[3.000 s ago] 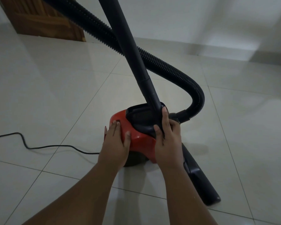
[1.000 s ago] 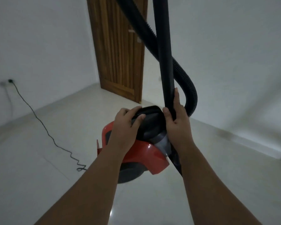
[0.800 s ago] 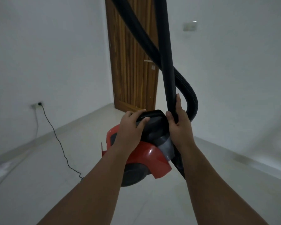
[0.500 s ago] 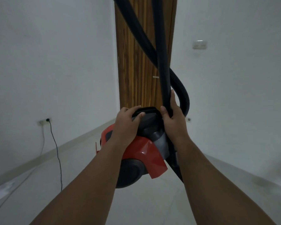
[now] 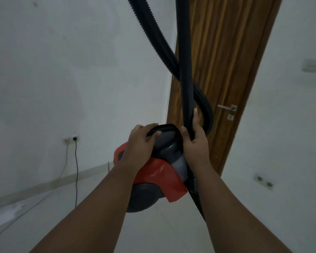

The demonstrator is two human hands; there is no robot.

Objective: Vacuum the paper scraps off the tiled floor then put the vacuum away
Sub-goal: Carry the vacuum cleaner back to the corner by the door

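Far left, the power cord (image 5: 76, 170) runs from the wall socket (image 5: 71, 139) down to the tiled floor (image 5: 162, 230). It looks plugged in, so I judge it needs pulling before I walk far, or it will go taut and tug. My left grip (image 5: 140, 143) is curled over the black carry handle (image 5: 164, 127) of the vacuum (image 5: 153, 172), whose red body hangs in the air before me, off the floor. Just right of the handle, my right grip (image 5: 194, 137) is clamped round the wand (image 5: 185, 70), thumb on one side, a finger lying up the tube. The ribbed hose (image 5: 153, 33) crosses the wand and loops behind it, in front of the wooden door (image 5: 226, 70). To carry well, I should let the left take the weight, hold the wand close against the body so it cannot swing, and mind the hose loop near the door.
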